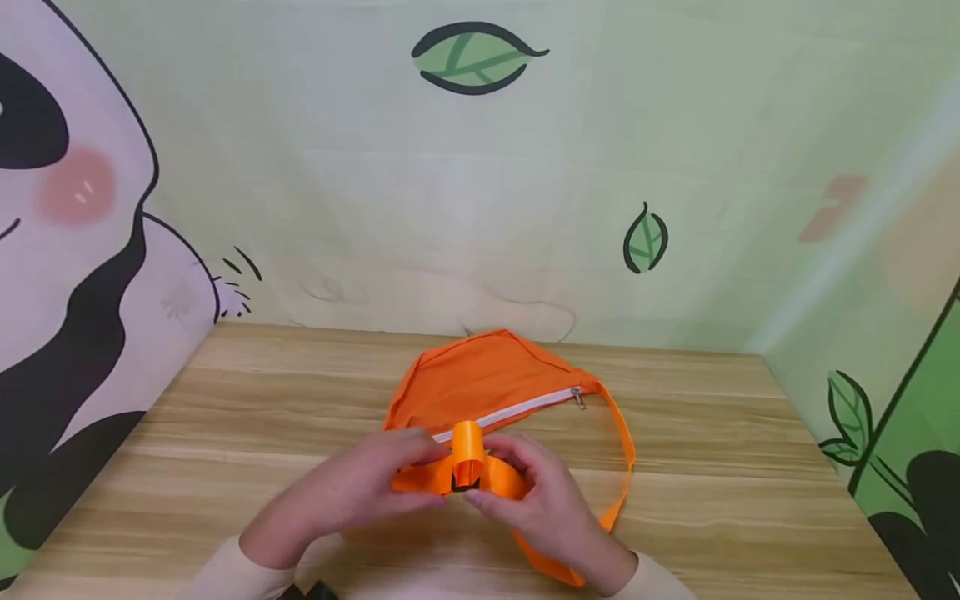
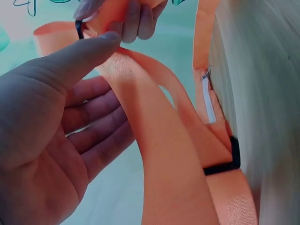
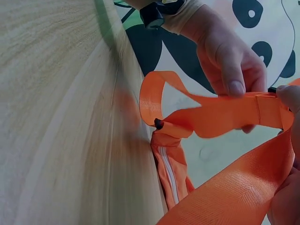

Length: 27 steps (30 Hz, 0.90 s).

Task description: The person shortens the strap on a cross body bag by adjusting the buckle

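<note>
An orange waist bag (image 1: 480, 375) with a white zipper (image 1: 525, 407) lies on the table, its webbing strap (image 1: 626, 450) curving round the right side. Above the table's near part, my left hand (image 1: 367, 479) pinches the strap beside a black slider buckle (image 1: 465, 485). On the other side of that buckle my right hand (image 1: 543, 500) pinches the strap between thumb and fingers. A short loop of strap (image 1: 468, 442) stands up from the buckle between both hands. In the left wrist view, a black ring (image 2: 236, 154) joins the strap near the bag's end.
The wood-grain table (image 1: 247, 400) extends to both sides of the bag. Behind it hangs a pale green backdrop (image 1: 337, 167) printed with leaves and a panda. A metal zipper pull (image 1: 579, 398) hangs at the zipper's right end.
</note>
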Each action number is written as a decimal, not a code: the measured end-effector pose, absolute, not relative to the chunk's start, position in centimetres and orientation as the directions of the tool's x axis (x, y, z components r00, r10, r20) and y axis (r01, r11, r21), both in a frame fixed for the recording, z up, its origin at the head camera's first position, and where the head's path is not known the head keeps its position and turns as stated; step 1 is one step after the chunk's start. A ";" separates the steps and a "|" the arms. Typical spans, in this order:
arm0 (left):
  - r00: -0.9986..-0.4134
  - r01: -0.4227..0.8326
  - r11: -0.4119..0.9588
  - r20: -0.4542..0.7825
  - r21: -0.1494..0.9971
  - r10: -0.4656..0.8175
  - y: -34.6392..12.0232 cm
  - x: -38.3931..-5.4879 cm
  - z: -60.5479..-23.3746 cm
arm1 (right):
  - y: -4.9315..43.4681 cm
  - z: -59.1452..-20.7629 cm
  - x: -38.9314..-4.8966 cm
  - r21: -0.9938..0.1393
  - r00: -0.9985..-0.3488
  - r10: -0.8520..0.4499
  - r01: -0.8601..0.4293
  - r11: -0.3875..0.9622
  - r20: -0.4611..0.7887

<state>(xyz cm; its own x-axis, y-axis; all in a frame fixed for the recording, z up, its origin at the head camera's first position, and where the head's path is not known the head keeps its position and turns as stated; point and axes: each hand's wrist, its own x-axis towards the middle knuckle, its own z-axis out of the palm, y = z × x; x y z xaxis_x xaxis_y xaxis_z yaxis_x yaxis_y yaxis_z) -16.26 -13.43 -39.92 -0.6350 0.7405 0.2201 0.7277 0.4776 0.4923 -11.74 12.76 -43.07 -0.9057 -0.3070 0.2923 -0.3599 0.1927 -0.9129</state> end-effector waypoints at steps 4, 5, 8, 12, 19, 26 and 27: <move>-0.601 0.759 0.454 0.235 0.467 0.764 -14.1 -16.3 -39.8 | 13.0 -43.3 -11.8 -0.913 -0.899 -0.323 -0.366 0.181 0.296; -0.595 0.767 0.452 0.240 0.456 0.767 -14.2 -16.2 -39.8 | 13.0 -43.4 -11.8 -0.916 -0.899 -0.324 -0.362 0.172 0.295; -0.594 0.778 0.466 0.249 0.421 0.765 -14.7 -16.2 -39.7 | 13.2 -43.6 -11.8 -0.927 -0.905 -0.310 -0.347 0.142 0.291; -0.620 0.768 0.512 0.249 0.384 0.744 -15.7 -16.2 -39.8 | 13.4 -43.6 -11.9 -0.932 -0.914 -0.279 -0.340 0.126 0.296; -0.668 0.739 0.593 0.236 0.318 0.706 -18.1 -16.4 -39.8 | 14.1 -43.6 -12.2 -0.935 -0.919 -0.258 -0.335 0.114 0.298; -0.718 0.690 0.646 0.203 0.325 0.665 -20.3 -16.6 -39.6 | 14.7 -43.7 -12.3 -0.942 -0.922 -0.249 -0.326 0.085 0.297; -0.719 0.690 0.645 0.206 0.329 0.664 -20.4 -16.7 -39.7 | 14.7 -43.6 -12.4 -0.942 -0.921 -0.252 -0.326 0.084 0.296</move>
